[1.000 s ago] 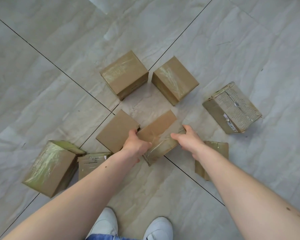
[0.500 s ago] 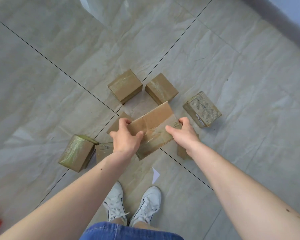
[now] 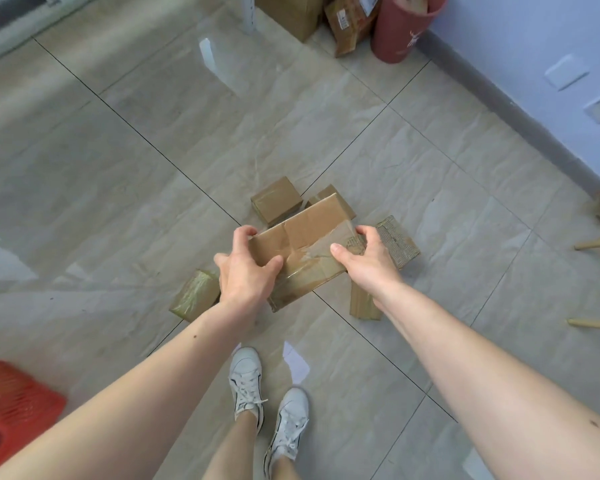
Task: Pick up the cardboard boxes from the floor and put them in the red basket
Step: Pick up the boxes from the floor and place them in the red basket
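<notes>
Head view: 1 second ago the long cardboard box [image 3: 300,252] was low among the other boxes on the floor, with both hands just taking hold of it. Now it is up in the air, well above the floor [image 3: 118,174], and the person has stood up, so the boxes left on the floor look much smaller. The picking-up part looks done for this box. Next, I think, comes the carry to the red basket [image 3: 13,407], which now shows at the bottom left, well apart from the box.

The left hand [image 3: 245,268] grips the left end of the box. Its fingers curl over the far edge and its thumb presses on the top. The right hand [image 3: 364,259] grips the right end the same way, with its thumb on the shiny tape. Both hands are clamped on the box, 1 at each end, and the box tilts a little.

Below it more boxes wait: a taped box [image 3: 194,296] near the left arm, a small box [image 3: 276,201] past the held box, a ribbed box [image 3: 397,242] beside the right hand, and a flat box [image 3: 362,303] partly hidden under the right wrist. I cannot see inside the basket.
</notes>
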### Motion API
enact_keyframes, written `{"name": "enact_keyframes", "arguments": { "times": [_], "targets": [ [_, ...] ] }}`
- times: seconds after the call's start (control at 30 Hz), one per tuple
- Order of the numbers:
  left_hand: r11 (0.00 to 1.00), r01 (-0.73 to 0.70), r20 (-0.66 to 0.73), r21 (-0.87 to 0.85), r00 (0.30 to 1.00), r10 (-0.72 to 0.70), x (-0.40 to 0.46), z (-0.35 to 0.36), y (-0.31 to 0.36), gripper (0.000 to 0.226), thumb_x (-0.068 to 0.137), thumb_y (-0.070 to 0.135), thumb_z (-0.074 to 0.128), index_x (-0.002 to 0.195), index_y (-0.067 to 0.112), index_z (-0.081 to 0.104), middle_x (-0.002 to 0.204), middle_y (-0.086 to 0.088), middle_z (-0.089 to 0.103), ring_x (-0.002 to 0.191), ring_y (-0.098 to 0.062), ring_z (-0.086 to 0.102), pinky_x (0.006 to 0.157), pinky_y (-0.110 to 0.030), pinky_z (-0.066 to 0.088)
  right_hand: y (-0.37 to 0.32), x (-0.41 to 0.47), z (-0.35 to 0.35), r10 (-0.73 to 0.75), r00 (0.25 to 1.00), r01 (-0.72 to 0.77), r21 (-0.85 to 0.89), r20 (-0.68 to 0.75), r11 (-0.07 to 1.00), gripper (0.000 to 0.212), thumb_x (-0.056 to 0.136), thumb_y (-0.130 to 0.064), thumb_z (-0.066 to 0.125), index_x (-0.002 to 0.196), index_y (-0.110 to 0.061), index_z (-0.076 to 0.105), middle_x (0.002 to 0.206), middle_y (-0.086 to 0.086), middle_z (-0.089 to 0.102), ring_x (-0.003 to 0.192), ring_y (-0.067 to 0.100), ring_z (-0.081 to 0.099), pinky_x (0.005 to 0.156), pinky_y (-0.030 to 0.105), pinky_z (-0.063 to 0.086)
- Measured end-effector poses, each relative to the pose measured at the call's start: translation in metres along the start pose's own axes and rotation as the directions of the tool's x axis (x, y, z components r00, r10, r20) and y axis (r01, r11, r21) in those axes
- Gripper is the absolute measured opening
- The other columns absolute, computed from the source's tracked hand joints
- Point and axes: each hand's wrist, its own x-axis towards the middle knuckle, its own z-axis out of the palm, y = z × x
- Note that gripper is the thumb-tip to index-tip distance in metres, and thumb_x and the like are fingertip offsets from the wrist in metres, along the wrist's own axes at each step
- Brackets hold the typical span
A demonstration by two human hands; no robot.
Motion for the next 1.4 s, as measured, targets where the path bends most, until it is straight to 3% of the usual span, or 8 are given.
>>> {"name": "enact_keyframes", "arguments": {
  "times": [0.13, 0.3, 0.53, 0.8, 0.9, 0.97, 1.1, 1.4],
  "targets": [
    [0.997, 0.024, -0.027, -0.067, 0.999, -0.026, -0.023, -0.024, -0.017, 0.063, 0.081, 0.032, 0.070, 0.128, 0.051, 0.034, 0.114, -0.007, 0.038, 0.086, -0.032, 0.061, 0.084, -0.046, 0.056, -0.009, -0.026, 0.009, -0.085, 0.995, 0.085, 0.001, 0.049, 0.996, 0.054, 0.085, -0.037, 0.067, 0.136, -0.029, 0.053, 0.120, -0.009, 0.067, 0.114, 0.016, 0.063, 0.103, 0.036, 0.048],
    [0.983, 0.032, -0.092, -0.178, 0.995, -0.049, -0.050, -0.054, -0.056, 0.080, 0.080, 0.020, 0.074, 0.138, 0.051, 0.030, 0.118, -0.006, 0.037, 0.093, -0.024, 0.052, 0.086, -0.034, 0.046, -0.015, -0.062, 0.033, -0.165, 0.979, 0.172, -0.050, 0.123, 0.984, 0.045, 0.086, -0.035, 0.066, 0.130, -0.029, 0.059, 0.114, -0.010, 0.069, 0.109, 0.017, 0.065, 0.100, 0.039, 0.051],
    [0.958, 0.038, -0.215, -0.283, 0.971, -0.102, -0.095, -0.122, -0.127, 0.080, 0.083, 0.009, 0.066, 0.143, 0.046, 0.028, 0.119, -0.007, 0.038, 0.077, -0.009, 0.046, 0.056, -0.017, 0.033, -0.037, -0.132, 0.093, -0.238, 0.929, 0.270, -0.077, 0.284, 0.960, 0.024, 0.088, -0.034, 0.059, 0.110, -0.037, 0.066, 0.095, -0.014, 0.071, 0.097, 0.023, 0.070, 0.092, 0.043, 0.056],
    [0.888, 0.035, -0.382, -0.458, 0.894, -0.232, -0.136, -0.231, -0.241, 0.085, 0.077, 0.009, 0.071, 0.145, 0.035, 0.028, 0.123, -0.006, 0.053, 0.108, -0.025, 0.058, 0.060, -0.023, 0.044, -0.072, -0.228, 0.205, -0.287, 0.849, 0.361, -0.089, 0.443, 0.928, 0.024, 0.076, -0.041, 0.050, 0.085, -0.051, 0.069, 0.085, -0.011, 0.070, 0.082, 0.026, 0.069, 0.090, 0.047, 0.057],
    [0.854, 0.045, -0.428, -0.518, 0.851, -0.304, -0.157, -0.272, -0.290, 0.079, 0.076, 0.013, 0.076, 0.142, 0.019, 0.033, 0.118, -0.001, 0.056, 0.116, -0.024, 0.057, 0.083, -0.034, 0.051, -0.080, -0.272, 0.254, -0.272, 0.831, 0.351, -0.078, 0.485, 0.933, 0.030, 0.084, -0.029, 0.050, 0.100, -0.038, 0.073, 0.085, -0.007, 0.070, 0.069, 0.017, 0.065, 0.086, 0.044, 0.060],
    [0.839, 0.060, -0.455, -0.541, 0.818, -0.352, -0.170, -0.298, -0.326, 0.065, 0.074, 0.017, 0.078, 0.129, 0.013, 0.043, 0.117, -0.002, 0.059, 0.113, -0.024, 0.059, 0.095, -0.038, 0.050, -0.082, -0.301, 0.290, -0.269, 0.819, 0.355, -0.080, 0.508, 0.931, 0.026, 0.085, -0.024, 0.050, 0.091, -0.032, 0.074, 0.083, -0.003, 0.070, 0.064, 0.019, 0.066, 0.082, 0.047, 0.061],
    [0.856, 0.075, -0.514, -0.511, 0.772, -0.374, -0.199, -0.354, -0.401, 0.045, 0.077, 0.023, 0.076, 0.113, 0.011, 0.052, 0.112, -0.005, 0.062, 0.106, -0.023, 0.059, 0.092, -0.036, 0.048, -0.079, -0.363, 0.366, -0.256, 0.801, 0.371, -0.112, 0.541, 0.922, 0.031, 0.087, -0.018, 0.048, 0.074, -0.030, 0.073, 0.078, 0.001, 0.067, 0.067, 0.028, 0.071, 0.079, 0.046, 0.060],
    [0.836, 0.119, -0.504, -0.536, 0.749, -0.429, -0.237, -0.457, -0.560, 0.039, 0.073, 0.012, 0.076, 0.104, 0.016, 0.053, 0.108, -0.006, 0.065, 0.100, -0.024, 0.063, 0.090, -0.045, 0.054, -0.054, -0.478, 0.519, -0.225, 0.777, 0.372, -0.141, 0.587, 0.917, 0.036, 0.091, -0.015, 0.039, 0.083, -0.024, 0.073, 0.092, 0.010, 0.073, 0.069, 0.032, 0.073, 0.071, 0.041, 0.061]
  ]
}}
